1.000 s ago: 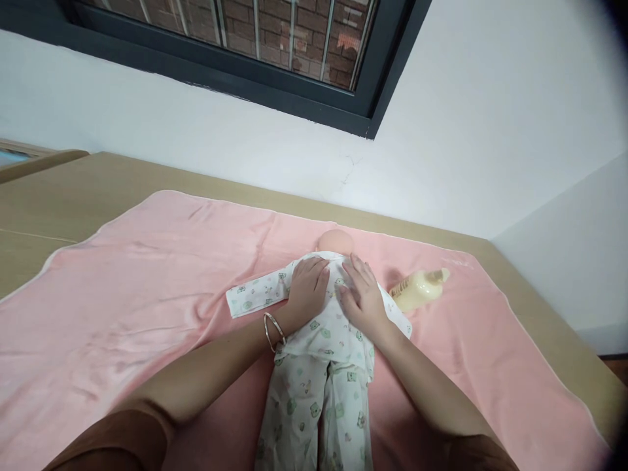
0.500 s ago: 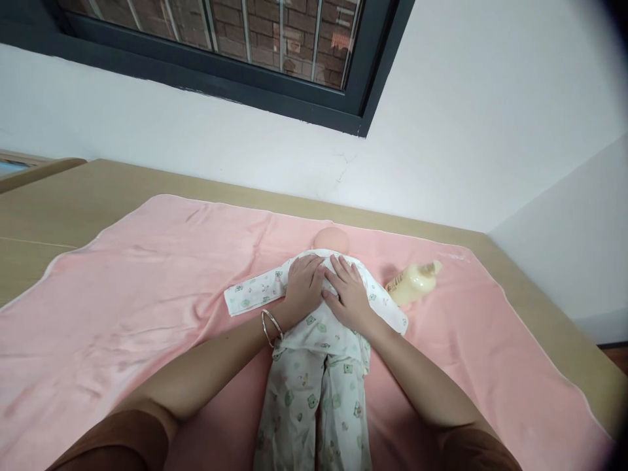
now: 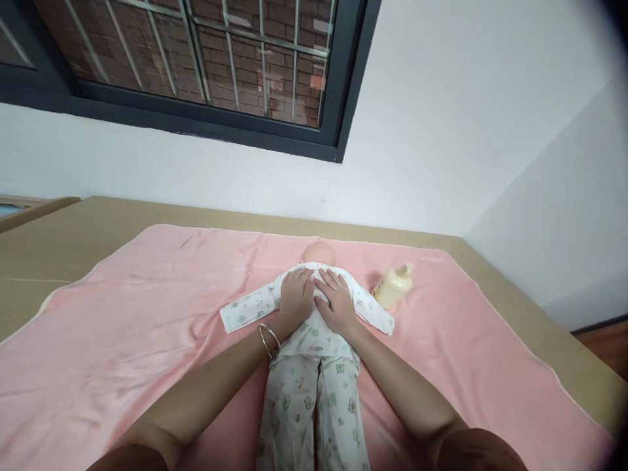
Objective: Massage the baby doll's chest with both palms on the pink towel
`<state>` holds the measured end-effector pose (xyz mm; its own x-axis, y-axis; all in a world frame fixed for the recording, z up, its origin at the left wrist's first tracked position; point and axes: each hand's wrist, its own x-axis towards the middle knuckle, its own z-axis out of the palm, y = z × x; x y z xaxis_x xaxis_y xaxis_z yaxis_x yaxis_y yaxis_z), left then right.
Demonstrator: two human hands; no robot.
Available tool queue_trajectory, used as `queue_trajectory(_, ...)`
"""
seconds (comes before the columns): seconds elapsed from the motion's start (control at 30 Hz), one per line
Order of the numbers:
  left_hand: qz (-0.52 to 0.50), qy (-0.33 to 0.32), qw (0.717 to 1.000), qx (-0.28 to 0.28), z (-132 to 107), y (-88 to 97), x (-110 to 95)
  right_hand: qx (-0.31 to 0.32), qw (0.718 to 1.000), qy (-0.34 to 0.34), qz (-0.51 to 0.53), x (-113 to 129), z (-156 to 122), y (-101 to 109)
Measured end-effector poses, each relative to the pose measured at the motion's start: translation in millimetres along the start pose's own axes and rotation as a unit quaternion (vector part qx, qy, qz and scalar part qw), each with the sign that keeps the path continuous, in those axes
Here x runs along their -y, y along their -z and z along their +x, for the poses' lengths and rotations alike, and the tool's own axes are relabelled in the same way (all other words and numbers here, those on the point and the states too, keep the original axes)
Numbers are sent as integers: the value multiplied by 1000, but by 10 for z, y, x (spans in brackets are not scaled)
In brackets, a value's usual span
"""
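A baby doll [image 3: 320, 252] lies on a pink blanket [image 3: 176, 294], its head toward the wall. It wears a white printed top [image 3: 314, 343] and matching trousers [image 3: 338, 399], with both sleeves spread to the sides. My left hand [image 3: 296, 297] rests flat on the upper part of the top, fingers pointing to the head; a bangle [image 3: 269, 340] circles that wrist. Beside it, my right hand [image 3: 337, 302] lies flat on the same area, fingers stretched and a little apart. The fingertips of the two hands nearly meet. The doll's face is not visible.
A pale yellow bottle [image 3: 392, 286] lies tilted on the blanket by the doll's right-hand sleeve. Beneath is a wooden tabletop [image 3: 112, 212], bordered by a white wall [image 3: 402, 131]. A dark-framed window [image 3: 206, 118] with bars is above.
The camera view has tilted up, showing more window. Both hands stay flat on the doll's top, with little visible shift.
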<state>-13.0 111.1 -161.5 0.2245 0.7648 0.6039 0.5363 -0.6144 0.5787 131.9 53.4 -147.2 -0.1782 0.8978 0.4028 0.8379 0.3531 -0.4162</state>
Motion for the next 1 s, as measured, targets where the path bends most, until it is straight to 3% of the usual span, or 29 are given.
queue_trajectory(0.27,-52,31,998,7,28,46,-61,-33,999,-2,13,5,6,47)
queue_trajectory(0.47,-140,101,985,16,131,135,-163,-37,998,-42,-3,151,-119,161)
queue_trajectory(0.6,-194,142,971,17,194,158,-539,-40,998,-53,14,56,-305,476)
queue_trajectory(0.67,-252,155,955,33,227,100,-853,-89,993,-81,15,-99,-380,745)
queue_trajectory(0.73,-327,175,926,66,295,-6,-1197,-170,977,-129,-3,-283,-414,1031)
queue_trajectory(0.8,-439,267,849,125,404,-137,-1511,-258,945,-197,-39,-446,-408,1268)
queue_trajectory(0.9,-513,350,755,209,585,-325,-1838,-250,943,-209,-64,-572,-367,1441)
queue_trajectory(1.0,-555,401,684,249,685,-460,-1972,-195,960,-181,-86,-554,-343,1416)
